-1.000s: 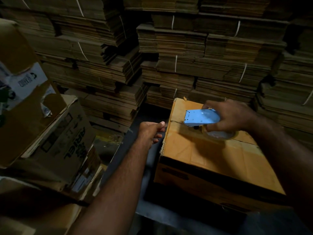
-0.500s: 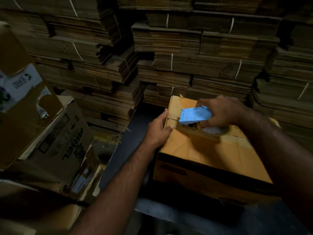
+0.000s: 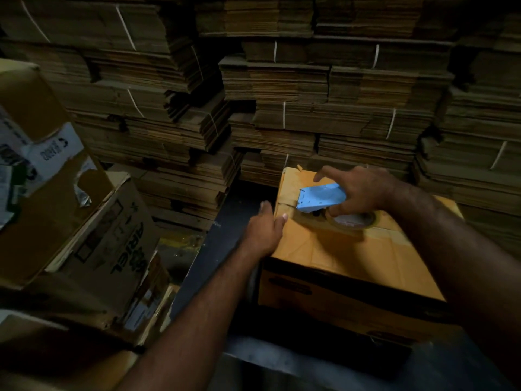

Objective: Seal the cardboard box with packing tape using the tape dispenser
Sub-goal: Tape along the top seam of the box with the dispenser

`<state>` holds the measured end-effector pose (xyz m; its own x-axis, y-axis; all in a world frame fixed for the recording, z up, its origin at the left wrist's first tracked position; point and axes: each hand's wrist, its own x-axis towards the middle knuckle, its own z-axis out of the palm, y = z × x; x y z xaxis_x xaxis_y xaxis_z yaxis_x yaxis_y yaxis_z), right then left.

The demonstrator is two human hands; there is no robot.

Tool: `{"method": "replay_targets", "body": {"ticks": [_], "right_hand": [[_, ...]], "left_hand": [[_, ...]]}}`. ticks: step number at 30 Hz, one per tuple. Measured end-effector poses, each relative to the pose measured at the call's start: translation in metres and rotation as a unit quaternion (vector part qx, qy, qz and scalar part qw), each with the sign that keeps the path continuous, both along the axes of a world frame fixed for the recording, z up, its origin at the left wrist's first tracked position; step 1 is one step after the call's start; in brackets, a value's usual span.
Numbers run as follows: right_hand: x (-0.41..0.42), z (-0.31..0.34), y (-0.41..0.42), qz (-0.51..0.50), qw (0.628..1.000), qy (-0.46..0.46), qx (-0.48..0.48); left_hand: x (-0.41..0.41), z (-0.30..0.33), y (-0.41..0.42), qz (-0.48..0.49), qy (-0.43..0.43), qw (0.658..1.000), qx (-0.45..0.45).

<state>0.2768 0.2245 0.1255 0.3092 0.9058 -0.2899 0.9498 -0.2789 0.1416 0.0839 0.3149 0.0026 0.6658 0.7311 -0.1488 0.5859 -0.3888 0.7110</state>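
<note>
Head view: right of centre, our right hand (image 3: 363,193) grips the blue tape dispenser (image 3: 321,197) on the cardboard box (image 3: 352,258); our left hand (image 3: 265,230), fingers relaxed, steadies its left edge. A slipping box could skew the tape.

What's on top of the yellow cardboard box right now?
A blue tape dispenser with its tape roll, gripped by the right hand. The left hand rests at the box's edge. Contents hidden.

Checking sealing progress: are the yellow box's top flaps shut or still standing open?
Shut: the cardboard box flaps lie flat, meeting along a seam under the tape dispenser.
</note>
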Motion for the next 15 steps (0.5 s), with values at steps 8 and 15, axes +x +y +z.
{"method": "replay_targets", "body": {"ticks": [8,15], "right_hand": [[0.002,-0.005,0.003,0.037,0.999,-0.027,0.000],[0.026,0.000,-0.022,0.054,0.998,-0.025,-0.029]], "left_hand": [[0.005,-0.001,-0.014,-0.142,0.082,0.951,0.263],[0.005,0.003,-0.016,-0.138,0.163,0.926,0.311]]}}
